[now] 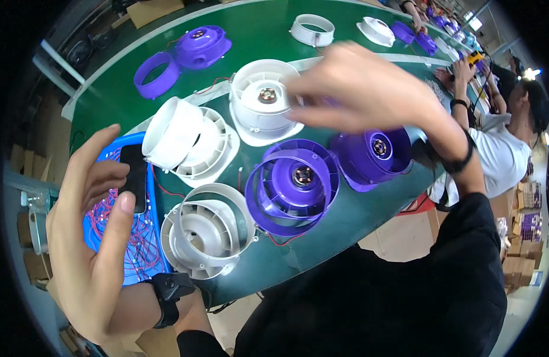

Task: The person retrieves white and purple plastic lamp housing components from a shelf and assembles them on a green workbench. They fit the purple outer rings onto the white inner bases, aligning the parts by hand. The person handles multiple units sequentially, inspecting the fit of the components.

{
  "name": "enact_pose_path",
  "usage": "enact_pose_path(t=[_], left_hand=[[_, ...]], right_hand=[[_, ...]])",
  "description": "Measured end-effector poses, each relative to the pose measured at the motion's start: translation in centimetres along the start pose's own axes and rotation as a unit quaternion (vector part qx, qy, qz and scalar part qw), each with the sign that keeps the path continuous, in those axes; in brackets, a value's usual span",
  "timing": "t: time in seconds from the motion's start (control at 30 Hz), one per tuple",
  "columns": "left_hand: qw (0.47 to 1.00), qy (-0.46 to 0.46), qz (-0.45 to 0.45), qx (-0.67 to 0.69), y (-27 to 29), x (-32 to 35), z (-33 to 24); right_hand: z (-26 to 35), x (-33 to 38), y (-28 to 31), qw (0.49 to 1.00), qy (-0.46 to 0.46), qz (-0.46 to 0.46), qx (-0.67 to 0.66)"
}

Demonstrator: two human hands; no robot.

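Note:
My left hand (90, 238) hovers open, fingers apart, over a blue tray (145, 250) that holds red wires and a black phone (133, 177). My right hand (360, 92) reaches across the green belt, fingers loosely spread and holding nothing, between a white fan housing (263, 101) and a purple fan housing (375, 157). Nearer to me sit another purple housing with a ring on it (293, 185) and a white housing with a ring (207, 229). Another white housing with a tilted ring (188, 140) lies beside the tray.
The green conveyor belt (340, 220) runs away to the upper right. A purple housing (202, 46) and a loose purple ring (156, 74) lie at the far left, white parts (313, 30) farther back. Another person in a white shirt (500, 149) works to the right. Cardboard boxes stand on the floor.

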State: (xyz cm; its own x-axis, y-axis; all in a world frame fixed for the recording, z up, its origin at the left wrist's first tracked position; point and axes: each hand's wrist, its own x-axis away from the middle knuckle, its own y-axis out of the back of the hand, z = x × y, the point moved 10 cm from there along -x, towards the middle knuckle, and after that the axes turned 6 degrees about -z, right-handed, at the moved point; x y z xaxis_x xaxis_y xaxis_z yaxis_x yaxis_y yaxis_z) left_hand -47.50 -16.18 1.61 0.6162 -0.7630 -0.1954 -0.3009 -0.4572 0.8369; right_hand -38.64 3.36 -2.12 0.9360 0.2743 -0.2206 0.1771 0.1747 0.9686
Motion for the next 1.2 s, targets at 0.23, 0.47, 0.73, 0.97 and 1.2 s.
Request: enact_pose_path(t=[0.23, 0.47, 0.73, 0.97, 1.2], left_hand=[[0.999, -0.034, 0.018, -0.013, -2.0, -0.4, -2.4], [0.990, -0.097, 0.090, 0.050, -4.8, -1.2, -5.2], [0.986, -0.123, 0.095, 0.060, -3.9, 0.5, -7.6], [0.987, -0.116, 0.095, 0.057, -5.5, -0.3, -7.7], [0.984, -0.126, 0.123, 0.034, -8.3, -1.4, -8.9]], right_hand=[[-1.0, 15.9, -1.0, 0.975, -0.222, 0.025, 0.018], [-2.6, 17.9, 0.2, 0.958, -0.281, -0.031, -0.047], [-3.7, 14.3, 7.7, 0.836, -0.254, -0.304, -0.379], [-4.6, 11.5, 8.7, 0.775, -0.219, -0.350, -0.478], [-6.0, 13.6, 13.1, 0.710, -0.057, -0.424, -0.559]])
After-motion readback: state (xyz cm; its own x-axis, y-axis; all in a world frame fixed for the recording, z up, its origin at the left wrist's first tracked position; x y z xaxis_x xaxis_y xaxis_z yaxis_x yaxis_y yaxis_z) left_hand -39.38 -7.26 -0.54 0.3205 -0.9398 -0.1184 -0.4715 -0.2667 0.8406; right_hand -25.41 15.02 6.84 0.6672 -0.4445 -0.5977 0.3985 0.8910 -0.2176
